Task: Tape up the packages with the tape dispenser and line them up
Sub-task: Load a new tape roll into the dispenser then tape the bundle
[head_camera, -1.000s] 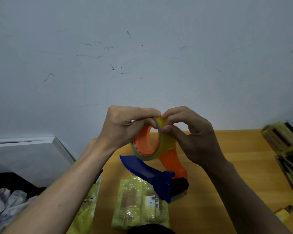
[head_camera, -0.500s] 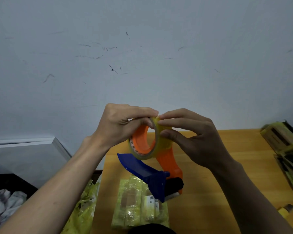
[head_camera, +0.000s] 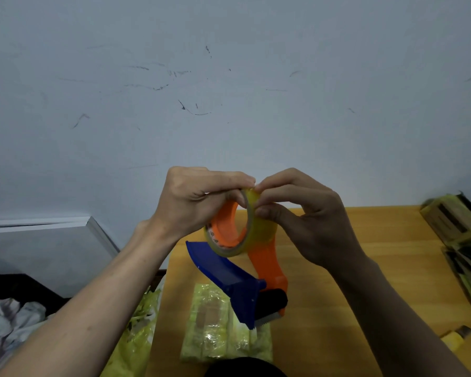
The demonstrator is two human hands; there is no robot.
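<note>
1. Viewing from the head camera: the tape dispenser (head_camera: 245,262) is held raised above the wooden table (head_camera: 365,268), tape roll (head_camera: 245,227) uppermost, blue handle (head_camera: 223,276) and cutter end pointing down toward the person.
2. Left hand (head_camera: 199,202): fingers curled over the top of the roll, gripping it.
3. Right hand (head_camera: 305,213): fingertips (head_camera: 259,198) pinched at the roll's upper rim, apparently picking for the tape end; a lifted end cannot be confirmed.
4. Key relation: the yellow package (head_camera: 223,330) lies flat on the table directly below the cutter end, long axis running away from the person. Both hands sit above it, roughly equally near.
</note>
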